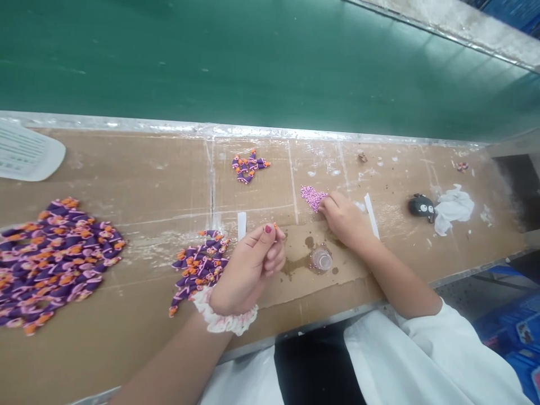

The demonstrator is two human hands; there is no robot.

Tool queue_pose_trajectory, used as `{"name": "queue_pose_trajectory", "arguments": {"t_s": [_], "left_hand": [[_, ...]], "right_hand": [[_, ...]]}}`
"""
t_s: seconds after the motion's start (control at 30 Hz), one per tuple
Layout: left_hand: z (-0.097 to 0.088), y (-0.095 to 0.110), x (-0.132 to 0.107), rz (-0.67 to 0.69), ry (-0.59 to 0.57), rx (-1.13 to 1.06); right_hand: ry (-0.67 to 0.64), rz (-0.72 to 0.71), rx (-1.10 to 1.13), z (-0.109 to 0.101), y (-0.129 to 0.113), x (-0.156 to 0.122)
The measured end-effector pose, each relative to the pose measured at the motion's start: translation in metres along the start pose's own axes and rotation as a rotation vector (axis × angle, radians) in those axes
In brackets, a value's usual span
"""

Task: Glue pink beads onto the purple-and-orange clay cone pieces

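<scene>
The left hand (251, 264) has its thumb and fingers pinched on a small orange piece (275, 225), mostly hidden by the fingers, above the bench (160, 174). The right hand (348, 222) has its fingertips drawn close together at the edge of the pink beads (312, 197), which lie in a loose patch; whether it grips a bead, I cannot tell. Between the hands, nearer the body, a clear cup (322, 259) sits among dark stains. Just beside the left wrist, which wears a scrunchie (225, 320), lies a small pile (202, 261) of purple and orange pieces; a larger pile (59, 261) spreads farther left, and a cluster (242, 166) lies beyond the left hand. Off to the right, a black toy (421, 206) touches a crumpled tissue (455, 208).
</scene>
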State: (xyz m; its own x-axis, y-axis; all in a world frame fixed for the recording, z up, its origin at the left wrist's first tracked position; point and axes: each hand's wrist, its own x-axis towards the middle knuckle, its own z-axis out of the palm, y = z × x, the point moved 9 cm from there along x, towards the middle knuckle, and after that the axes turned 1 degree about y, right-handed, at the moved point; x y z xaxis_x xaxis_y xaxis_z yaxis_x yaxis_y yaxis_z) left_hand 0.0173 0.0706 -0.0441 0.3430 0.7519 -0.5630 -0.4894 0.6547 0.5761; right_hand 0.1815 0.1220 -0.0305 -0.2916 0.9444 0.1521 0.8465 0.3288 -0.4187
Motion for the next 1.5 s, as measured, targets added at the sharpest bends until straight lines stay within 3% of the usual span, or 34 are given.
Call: {"name": "queue_pose_trajectory", "arguments": {"t_s": [0.17,0.27,0.33,0.37,0.47,0.57,0.77,1.0,1.3,1.5], "left_hand": [[0.006,-0.007,-0.001,-0.029,-0.05,0.121],[0.011,-0.007,-0.001,0.039,-0.055,0.236],[0.017,-0.005,-0.003,0.12,-0.067,0.366],[0.021,-0.003,-0.004,0.164,-0.075,0.434],[0.032,-0.005,-0.007,0.228,-0.111,0.53],[0.037,-0.011,-0.007,0.182,-0.148,0.456],[0.044,-0.018,-0.007,0.114,-0.218,0.362],[0.039,-0.023,-0.006,0.087,-0.254,0.309],[0.042,-0.04,-0.007,-0.096,-0.367,0.118],[0.044,-0.043,-0.01,-0.059,-0.386,0.149]], "right_hand": [[0.06,0.049,0.137,-0.015,0.006,-0.002],[0.041,0.124,0.59,-0.027,0.0,-0.01],[-0.037,0.112,0.875,-0.03,-0.019,-0.018],[-0.066,0.087,0.916,-0.033,-0.03,-0.021],[-0.123,-0.046,0.852,-0.039,-0.06,-0.032],[-0.149,-0.136,0.791,-0.04,-0.074,-0.038],[-0.077,-0.21,0.616,-0.048,-0.077,-0.042],[0.007,-0.278,0.492,-0.057,-0.085,-0.044],[0.114,-0.32,0.555,-0.069,-0.089,-0.046],[0.096,-0.283,0.649,-0.068,-0.089,-0.047]]}}
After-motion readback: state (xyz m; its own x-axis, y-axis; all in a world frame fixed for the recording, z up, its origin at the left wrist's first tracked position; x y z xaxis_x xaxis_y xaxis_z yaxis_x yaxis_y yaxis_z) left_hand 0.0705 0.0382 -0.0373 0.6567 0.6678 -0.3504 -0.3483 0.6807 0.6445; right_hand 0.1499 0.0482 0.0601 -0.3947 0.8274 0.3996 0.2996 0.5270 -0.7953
